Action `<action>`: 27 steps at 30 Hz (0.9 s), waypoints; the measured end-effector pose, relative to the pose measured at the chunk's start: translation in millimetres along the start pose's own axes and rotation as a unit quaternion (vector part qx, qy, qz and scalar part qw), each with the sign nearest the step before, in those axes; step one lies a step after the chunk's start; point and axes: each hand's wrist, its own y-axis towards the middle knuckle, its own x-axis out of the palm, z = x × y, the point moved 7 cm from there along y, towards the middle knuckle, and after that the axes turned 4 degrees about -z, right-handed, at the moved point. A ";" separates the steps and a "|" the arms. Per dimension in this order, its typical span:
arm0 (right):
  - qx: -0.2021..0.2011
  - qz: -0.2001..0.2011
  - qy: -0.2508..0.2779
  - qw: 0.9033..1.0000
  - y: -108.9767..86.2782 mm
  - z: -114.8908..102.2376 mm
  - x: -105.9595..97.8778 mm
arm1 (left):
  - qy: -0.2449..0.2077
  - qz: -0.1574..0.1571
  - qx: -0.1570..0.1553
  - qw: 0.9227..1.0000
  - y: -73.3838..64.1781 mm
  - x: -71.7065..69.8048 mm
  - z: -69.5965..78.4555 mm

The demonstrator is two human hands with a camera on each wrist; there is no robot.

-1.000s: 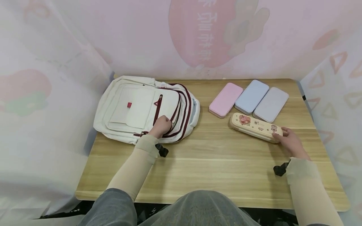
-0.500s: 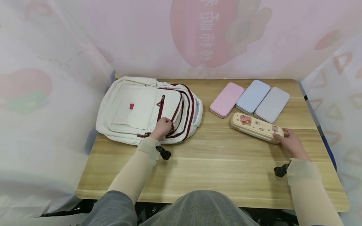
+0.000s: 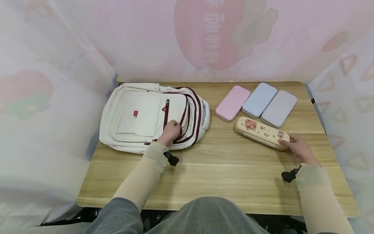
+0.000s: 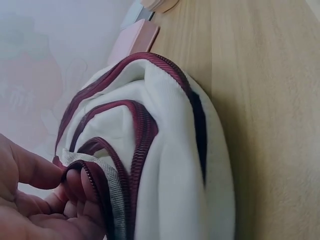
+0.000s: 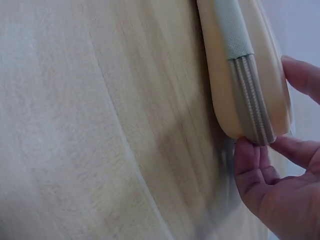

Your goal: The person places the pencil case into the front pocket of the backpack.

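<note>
A white backpack [image 3: 140, 125] with maroon zips lies flat on the left side of the table. My left hand [image 3: 170, 132] pinches the maroon zip edge of its front pocket. In the left wrist view, the fingers of that hand [image 4: 45, 195] are partly behind this edge [image 4: 97, 182] and the thumb is in front. On the right, my right hand [image 3: 300, 150] grips the near right end of a cream pencil case [image 3: 263, 134] printed with bears. In the right wrist view, the thumb is on the lid of the case [image 5: 272, 75] and the fingers are at its end.
A pink case [image 3: 232, 103], a blue case [image 3: 259, 100] and a pale grey case [image 3: 279, 108] lie side by side behind the pencil case. Bare wooden table [image 3: 222, 175] shows at the front. Printed curtains [image 3: 140, 39] stand behind and at both sides.
My left hand has shifted slightly to the right with the pocket edge, and the backpack has moved slightly. My right hand stays at the end of the pencil case.
</note>
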 end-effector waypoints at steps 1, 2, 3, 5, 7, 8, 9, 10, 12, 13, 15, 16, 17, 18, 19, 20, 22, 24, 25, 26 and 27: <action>-0.002 0.001 0.024 1.000 0.7 0.8 0.2 | 0.012 0.000 0.006 1.000 -0.9 -0.9 2.0; -0.004 0.003 0.048 0.999 0.9 1.3 0.4 | 0.027 0.002 0.011 1.000 -2.0 -2.2 4.5; -0.006 0.002 0.069 0.998 0.8 1.7 0.6 | 0.040 0.004 0.017 0.999 -3.0 -3.6 7.1; -0.008 0.000 0.091 0.996 0.7 2.2 1.0 | 0.062 0.010 0.026 0.998 -5.0 -6.9 11.8; -0.002 0.007 0.112 0.994 -0.5 2.7 0.3 | 0.079 0.015 0.033 0.996 -6.8 -10.7 16.2; -0.001 0.007 0.112 0.994 -1.2 2.5 0.3 | 0.089 0.020 0.036 0.995 -7.7 -13.1 18.6; 0.002 0.006 0.113 0.994 -1.9 2.6 0.0 | 0.096 0.024 0.039 0.994 -8.3 -15.4 20.5; 0.005 0.007 0.116 0.993 -2.3 2.8 -0.4 | 0.102 0.027 0.043 0.994 -8.8 -17.9 22.4; 0.012 0.004 0.124 0.992 -4.0 2.4 -0.6 | 0.108 0.032 0.046 0.993 -10.8 -23.0 25.8; 0.011 -0.005 0.113 0.994 -4.7 1.5 -0.1 | 0.108 0.033 0.047 0.992 -11.9 -25.3 27.3; 0.016 -0.008 0.127 0.992 -5.6 1.3 -0.6 | 0.100 0.032 0.046 0.993 -14.0 -29.5 29.3; 0.018 -0.009 0.133 0.991 -6.0 1.0 -0.8 | 0.093 0.030 0.044 0.994 -15.0 -31.3 30.0; 0.018 -0.011 0.142 0.990 -6.3 0.9 -0.9 | 0.084 0.029 0.042 0.995 -16.3 -33.0 30.6; 0.019 -0.009 0.151 0.988 -6.4 0.7 -1.2 | 0.075 0.028 0.041 0.996 -17.0 -34.7 31.0; 0.021 -0.008 0.163 0.986 -6.6 0.7 -1.5 | 0.066 0.027 0.039 0.997 -17.8 -36.2 31.5; 0.021 -0.007 0.174 0.985 -6.7 0.8 -1.6 | 0.058 0.027 0.038 0.997 -18.5 -37.8 31.9; 0.021 -0.002 0.195 0.981 -7.6 0.3 -1.9 | 0.042 0.028 0.035 0.998 -19.5 -41.2 32.4; 0.021 0.003 0.220 0.975 -9.4 -0.4 -2.0 | 0.027 0.029 0.033 0.999 -20.1 -44.3 32.6; 0.022 0.005 0.227 0.974 -10.7 -1.2 -2.0 | 0.020 0.030 0.032 0.999 -20.5 -45.9 32.8; 0.022 0.008 0.234 0.972 -11.9 -1.9 -2.2 | 0.014 0.029 0.031 0.999 -20.8 -47.4 32.9; 0.021 0.012 0.239 0.971 -13.1 -2.7 -2.5 | 0.008 0.030 0.031 0.999 -21.0 -48.9 32.7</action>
